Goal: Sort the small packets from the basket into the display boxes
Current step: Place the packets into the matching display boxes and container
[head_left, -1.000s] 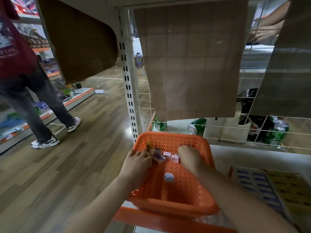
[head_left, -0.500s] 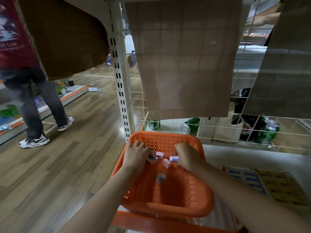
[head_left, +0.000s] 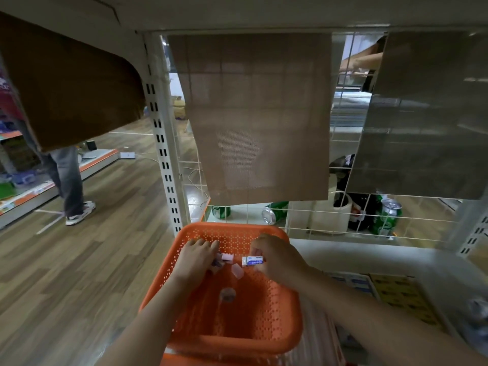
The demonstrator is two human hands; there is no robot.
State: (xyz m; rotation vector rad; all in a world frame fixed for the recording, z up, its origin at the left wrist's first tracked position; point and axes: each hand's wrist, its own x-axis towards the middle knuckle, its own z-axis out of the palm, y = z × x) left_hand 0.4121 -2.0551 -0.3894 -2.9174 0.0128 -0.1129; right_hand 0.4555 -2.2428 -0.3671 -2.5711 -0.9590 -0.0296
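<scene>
Picking stage. My right hand (head_left: 277, 256) pinches white-and-blue packet (head_left: 253, 260) in orange basket (head_left: 232, 342); left hand (head_left: 196, 260) covers purple packet (head_left: 218, 264), grip unclear. Next, I judge: carry to matching display box (head_left: 356, 282).

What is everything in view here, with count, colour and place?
basket: one, orange, on the shelf
white-blue packet: one, pinched above the basket's far end
pink packets: two, loose at the basket's far end
purplish packets: count unclear, beside the pink ones
cans: three, green, behind the wire grid
display boxes: two, blue and yellow, right of basket
mesh sheet: one, brown, hanging above
bystander: one, far left
left hand: over purplish packets, grip unclear
right hand: pinching the white-blue packet
</scene>
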